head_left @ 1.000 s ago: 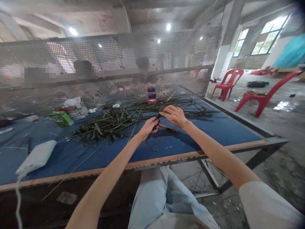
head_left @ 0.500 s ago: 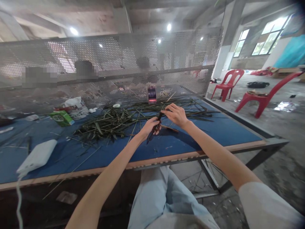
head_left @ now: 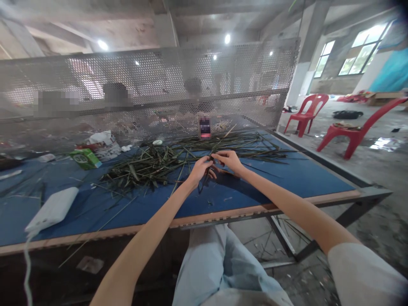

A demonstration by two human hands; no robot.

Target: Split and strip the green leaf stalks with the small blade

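Both my hands meet over the blue table (head_left: 287, 178), just in front of a pile of green bamboo leaves and thin stems (head_left: 153, 163). My left hand (head_left: 199, 169) is closed on a dark thin stem (head_left: 205, 177) that hangs down from its fingers. My right hand (head_left: 228, 160) pinches the upper end of the same stem, fingertips touching those of the left hand. A brown stick lies on the table under my right wrist.
A white power bank (head_left: 52, 209) with a cable lies at the near left. A green carton (head_left: 85, 158) and white wrappers sit at the back left. A perforated metal screen (head_left: 153, 85) stands behind the table, with people beyond it. Red plastic chairs (head_left: 353, 127) stand at the right.
My right hand has drawn back from the leaf pile toward my left hand and now pinches the stem's top. The view has shifted slightly.
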